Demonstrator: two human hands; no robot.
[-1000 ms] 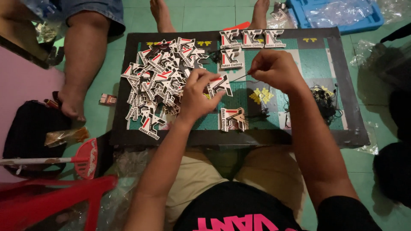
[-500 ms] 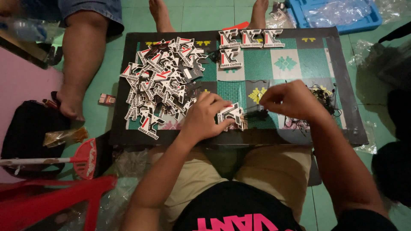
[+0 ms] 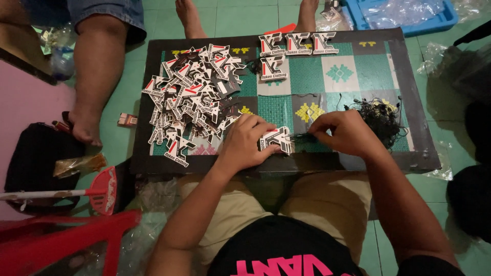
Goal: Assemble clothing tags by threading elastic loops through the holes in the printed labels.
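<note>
Patterned board (image 3: 358, 61) at frame centre carries a large unstrung tag pile (image 3: 192, 97) upper left, four finished stacks (image 3: 299, 43) at top, left hand (image 3: 245, 140) pinching a tag stack (image 3: 276, 139), right hand (image 3: 345, 134) pinching a black string (image 3: 302, 136)

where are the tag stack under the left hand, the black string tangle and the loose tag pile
tag stack (image 3: 276, 139), head view, on its white top face by the fingertips
string tangle (image 3: 376, 118), head view, on the dense middle of the black strings
tag pile (image 3: 192, 97), head view, on the middle of the heap
</note>
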